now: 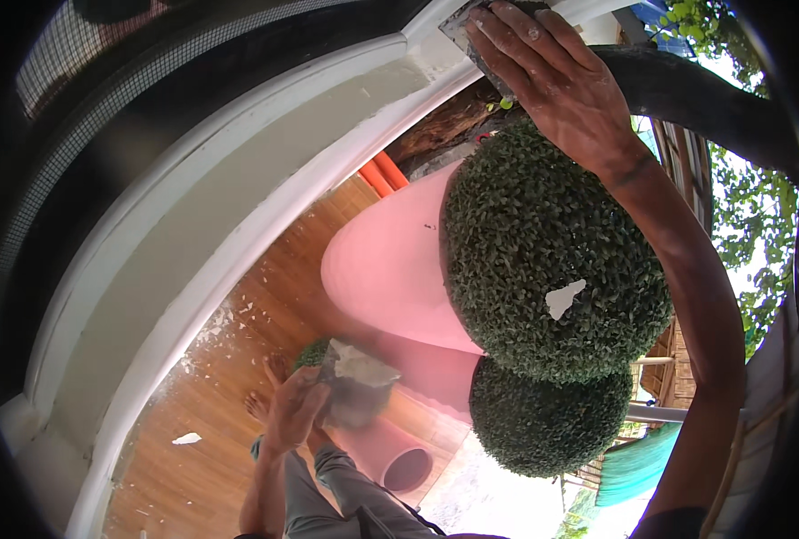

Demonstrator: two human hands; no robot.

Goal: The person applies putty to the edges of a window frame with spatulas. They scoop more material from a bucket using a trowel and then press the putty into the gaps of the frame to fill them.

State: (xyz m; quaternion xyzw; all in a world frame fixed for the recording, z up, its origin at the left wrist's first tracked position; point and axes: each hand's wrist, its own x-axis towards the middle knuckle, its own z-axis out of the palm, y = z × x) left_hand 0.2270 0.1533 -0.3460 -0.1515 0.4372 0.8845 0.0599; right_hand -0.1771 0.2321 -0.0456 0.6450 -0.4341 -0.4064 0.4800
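Note:
My left hand (pixel 293 411) is closed round the edge of a flat metal scraper plate (pixel 363 404), held low over the floor. A pale lump of putty (pixel 363 368) sits along its upper edge. High at the top, my right hand (pixel 565 94) has its fingers stretched over a thin metal scraper blade (pixel 476 45), its thumb side hidden. That blade lies against the white corner of a window frame (pixel 431 49). A smooth grey-green band of wall (pixel 220 162) runs along the frame, with white trim on both sides.
Pink planters (pixel 395 256) with round clipped bushes (pixel 552 260) stand right of the wall, a putty scrap on one bush. White crumbs (pixel 215 328) and a larger flake (pixel 186 438) lie on the wooden floor (pixel 202 476). A dark tree trunk (pixel 705 94) crosses the upper right.

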